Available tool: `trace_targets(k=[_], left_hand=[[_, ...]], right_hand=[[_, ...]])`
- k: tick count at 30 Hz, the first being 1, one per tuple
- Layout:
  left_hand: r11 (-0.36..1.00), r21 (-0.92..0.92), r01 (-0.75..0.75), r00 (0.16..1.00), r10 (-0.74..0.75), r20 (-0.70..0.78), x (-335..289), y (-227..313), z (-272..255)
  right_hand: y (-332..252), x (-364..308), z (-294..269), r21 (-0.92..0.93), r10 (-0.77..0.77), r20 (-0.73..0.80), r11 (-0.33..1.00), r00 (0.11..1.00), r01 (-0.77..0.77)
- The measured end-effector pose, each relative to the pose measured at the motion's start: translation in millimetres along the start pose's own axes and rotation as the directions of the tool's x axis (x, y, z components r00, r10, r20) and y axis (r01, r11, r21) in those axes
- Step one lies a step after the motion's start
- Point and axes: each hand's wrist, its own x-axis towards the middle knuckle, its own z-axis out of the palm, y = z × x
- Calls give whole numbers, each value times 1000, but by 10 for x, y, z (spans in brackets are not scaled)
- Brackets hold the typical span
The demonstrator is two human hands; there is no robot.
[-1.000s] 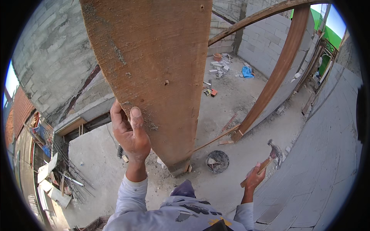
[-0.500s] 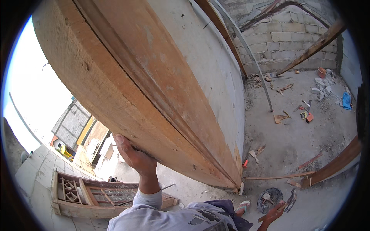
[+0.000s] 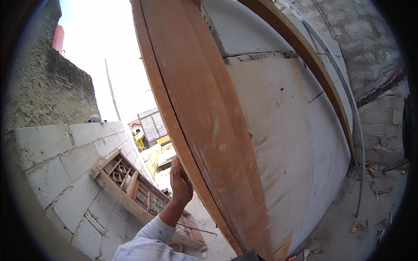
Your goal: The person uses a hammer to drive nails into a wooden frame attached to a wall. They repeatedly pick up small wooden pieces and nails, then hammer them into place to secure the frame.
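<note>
Timber board [image 3: 209, 117] runs from top centre to bottom centre; left hand [image 3: 181, 187] at its left edge, fingers nearly straight, grip unclear. Right hand and hammer have left view — their hold can't be told.

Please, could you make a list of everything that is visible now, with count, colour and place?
wooden frame post: one, brown, centre
plastered wall: one, whitish, right of post
wooden beam: one, brown, upper right
metal strip: one, grey, right of beam
brick wall: one, grey, far right
wood scraps: several, tan, lower right floor
latticed wooden frame: one, brown, lower left
block wall: one, pale grey, left
rough concrete wall: one, grey, upper left
tank-like object: one, red, upper left
thin pole: one, grey, against sky
smaller distant items: too small to count
left sleeve: one, pale grey, bottom
left hand: one, bare, at post's left edge
right hand: not in view
</note>
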Motion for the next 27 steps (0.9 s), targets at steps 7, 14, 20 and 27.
trace_targets(k=[7,14,20,27], left_hand=[[995,65,69,998,-69,-2,156,81,-47],[974,-42,224,974,-226,-28,222,166,-4],[970,-101,220,975,-220,10,208,188,51],[970,-64,236,972,-236,-4,154,215,101]], right_hand=[[-185,158,-442,74,124,297,985,947,-153],[351,-54,-1059,-66,173,297,985,939,-160],[847,-260,-1469,-188,248,278,961,928,-201],[1218,-464,-1716,-292,321,266,926,909,-241]])
